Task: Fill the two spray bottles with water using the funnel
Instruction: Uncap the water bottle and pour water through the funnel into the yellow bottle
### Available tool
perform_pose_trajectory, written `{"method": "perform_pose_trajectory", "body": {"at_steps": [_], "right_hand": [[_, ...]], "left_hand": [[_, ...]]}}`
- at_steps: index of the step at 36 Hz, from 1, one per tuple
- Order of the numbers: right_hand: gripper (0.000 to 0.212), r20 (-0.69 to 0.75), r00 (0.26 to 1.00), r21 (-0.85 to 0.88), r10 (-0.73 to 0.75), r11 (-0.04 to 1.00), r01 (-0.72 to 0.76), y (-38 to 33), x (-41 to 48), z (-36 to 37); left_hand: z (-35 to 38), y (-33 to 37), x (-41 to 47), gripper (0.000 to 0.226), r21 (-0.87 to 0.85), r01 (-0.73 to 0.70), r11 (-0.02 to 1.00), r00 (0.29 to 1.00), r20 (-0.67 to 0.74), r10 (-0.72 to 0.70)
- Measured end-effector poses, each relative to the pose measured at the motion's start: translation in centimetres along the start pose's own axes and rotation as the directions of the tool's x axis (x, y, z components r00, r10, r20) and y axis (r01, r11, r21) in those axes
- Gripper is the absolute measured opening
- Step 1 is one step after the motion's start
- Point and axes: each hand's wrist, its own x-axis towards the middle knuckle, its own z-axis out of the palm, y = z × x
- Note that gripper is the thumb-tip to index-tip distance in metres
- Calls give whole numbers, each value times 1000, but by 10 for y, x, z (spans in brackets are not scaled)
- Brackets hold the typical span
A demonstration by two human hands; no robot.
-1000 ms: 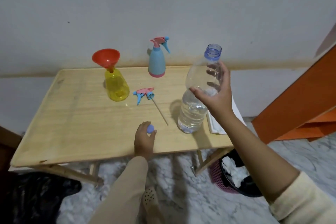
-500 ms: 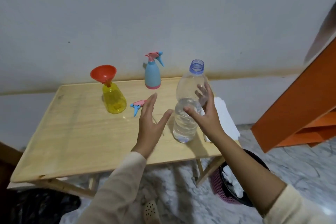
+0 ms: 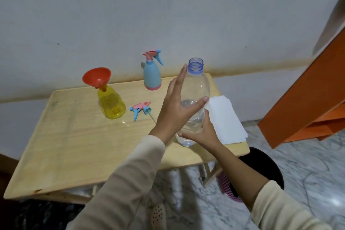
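The left hand (image 3: 174,107) has crossed over to the clear water bottle (image 3: 196,87), fingers spread wide against its left side, thumb lying across the front. The right hand (image 3: 202,132) is gripping the bottle low down (cap off). Left of the bottle, the red funnel (image 3: 97,77) is sitting in the yellow spray bottle (image 3: 111,103); the blue spray bottle (image 3: 152,75) is standing behind, on the wooden table (image 3: 74,145).

Bare tabletop (image 3: 74,142) front-left; loose sprayer head (image 3: 140,108) beside yellow bottle (image 3: 111,103).

Home room: marble floor (image 3: 308,170), folding table (image 3: 78,136).
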Motion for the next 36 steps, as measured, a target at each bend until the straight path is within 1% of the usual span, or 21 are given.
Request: {"method": "perform_pose_trajectory", "body": {"at_steps": [4, 8, 11, 15, 21, 25, 27, 30, 33, 36], "right_hand": [[94, -3, 1000, -38, -15, 999, 15, 0, 14, 13], [105, 20, 997, -68, -78, 995, 79, -2, 26, 32], [110, 49, 992, -96, -120, 988, 125, -5, 35, 43], [109, 33, 985, -115, -169, 978, 171, -7, 46, 54], [103, -95, 971, -104, -220, 972, 210, -19, 57, 68], [102, -115, 951, -169, -289, 949, 268, -37, 71, 63], [105, -84, 948, -220, -306, 934, 282, -43, 80, 57], [109, -31, 945, -323, -327, 898, 300, -55, 90, 43], [104, 37, 937, -411, -347, 849, 331, -64, 101, 28], [104, 137, 938, -526, -317, 779, 340, -73, 109, 17]], "left_hand": [[-19, -14, 2, 82, -69, 26, 997, 996, -80, -32], [-43, -32, 7, 74, -202, 69, 977, 974, -197, -110], [-58, -46, 15, 66, -254, 77, 964, 958, -249, -142], [-68, -57, 25, 65, -277, 44, 960, 954, -274, -123], [-67, -54, 46, 64, -283, -57, 957, 945, -326, -40], [-79, -45, 62, 64, -301, -59, 952, 948, -315, -41], [-87, -45, 66, 64, -303, -16, 953, 950, -301, -80], [-97, -43, 71, 66, -321, 93, 943, 939, -286, -190], [-97, -42, 69, 65, -370, 141, 918, 905, -328, -271], [-90, -44, 64, 68, -479, 167, 861, 854, -366, -369]]}}
